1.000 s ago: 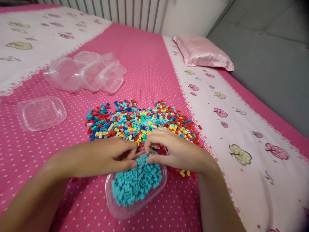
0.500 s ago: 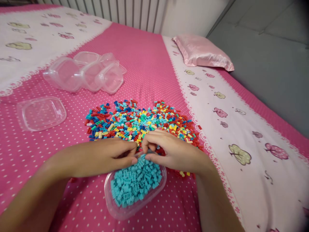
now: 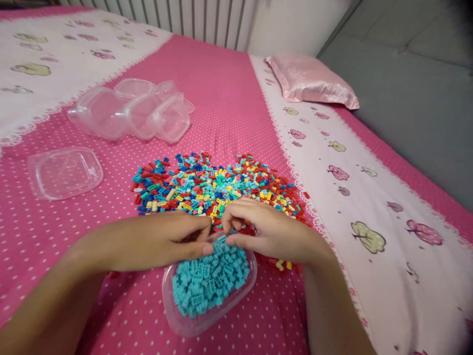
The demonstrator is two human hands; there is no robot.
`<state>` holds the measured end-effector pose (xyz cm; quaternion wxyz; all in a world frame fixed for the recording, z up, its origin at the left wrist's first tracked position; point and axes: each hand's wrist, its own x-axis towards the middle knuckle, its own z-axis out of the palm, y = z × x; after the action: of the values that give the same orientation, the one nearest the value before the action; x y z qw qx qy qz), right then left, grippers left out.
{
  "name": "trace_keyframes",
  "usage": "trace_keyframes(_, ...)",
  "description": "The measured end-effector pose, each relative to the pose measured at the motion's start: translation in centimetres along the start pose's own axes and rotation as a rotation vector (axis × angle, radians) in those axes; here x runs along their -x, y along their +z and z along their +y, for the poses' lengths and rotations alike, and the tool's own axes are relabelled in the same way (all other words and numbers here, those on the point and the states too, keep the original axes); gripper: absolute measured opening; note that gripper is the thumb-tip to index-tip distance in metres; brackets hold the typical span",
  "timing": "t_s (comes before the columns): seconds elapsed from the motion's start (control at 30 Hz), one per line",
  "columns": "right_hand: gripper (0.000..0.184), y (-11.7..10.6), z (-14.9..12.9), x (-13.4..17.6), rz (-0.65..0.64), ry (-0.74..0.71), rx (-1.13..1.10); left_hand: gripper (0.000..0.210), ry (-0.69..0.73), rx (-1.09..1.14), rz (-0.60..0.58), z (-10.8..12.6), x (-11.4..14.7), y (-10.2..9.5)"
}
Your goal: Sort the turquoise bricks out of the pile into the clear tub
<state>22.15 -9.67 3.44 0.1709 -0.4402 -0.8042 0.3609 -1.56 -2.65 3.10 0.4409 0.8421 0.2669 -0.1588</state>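
Observation:
A clear plastic container [image 3: 173, 315] full of turquoise building bricks [image 3: 209, 278] sits close in front of me. Over its far left rim is my left hand [image 3: 185, 236], fingers curled and thumb stretched toward the bricks. Facing it, my right hand [image 3: 254, 227] bends over the far right rim, its thumb and fingers curled inward. Whatever either hand pinches is too small or too hidden to make out. Just beyond both hands spreads a pile of mixed building bricks [image 3: 218, 182] in red, blue, yellow, green and turquoise, partly covered by the hands.
Several clear empty containers [image 3: 135, 113] lie heaped at the back left. A clear lid [image 3: 68, 172] rests flat on the left of the pink dotted bedsheet [image 3: 218, 98]. A pink satin pillow [image 3: 312, 81] lies at the far right, by a grey panel [image 3: 402, 84].
Both hands stay over the container's far rim with nearly the same pose. The whole view has shifted very slightly; no brick has visibly moved.

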Motion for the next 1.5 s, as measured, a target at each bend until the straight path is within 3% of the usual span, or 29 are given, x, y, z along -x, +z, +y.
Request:
trace_keyframes(0.37,0.011,-0.4,-0.2,0.2,0.053,-0.002,-0.035,0.037,0.014,-0.054,0.03,0.7,-0.3,-0.1)
trace_keyframes(0.43,0.009,-0.7,0.0,0.5,0.155,0.016,-0.095,0.04,0.018,-0.031,0.015,0.7,-0.2,-0.2)
trace_keyframes(0.63,0.005,-1.2,1.7,1.0,0.703,0.085,-0.151,0.04,0.028,-0.019,0.005,0.8,-0.2,-0.2)
trace_keyframes(0.73,0.004,-1.3,2.7,0.7,0.802,0.129,-0.081,0.038,0.024,-0.047,0.007,0.9,-0.3,-0.1)
trace_keyframes(0.9,0.015,-1.1,5.0,-0.2,0.861,0.206,0.215,0.045,-0.004,-0.032,-0.023,0.7,-0.2,0.0)
trace_keyframes(1.03,0.017,-0.8,6.5,-0.4,0.831,0.282,0.394,0.037,-0.011,-0.085,-0.02,0.5,-0.2,0.0)
trace_keyframes(1.3,0.01,-0.3,7.3,-0.8,0.725,0.34,0.467,0.031,0.012,-0.109,0.023,0.4,-0.5,0.3)
trace_keyframes(1.5,0.007,-0.4,7.4,-0.8,0.729,0.338,0.467,0.046,-0.004,-0.067,0.003,0.7,-0.5,0.1)
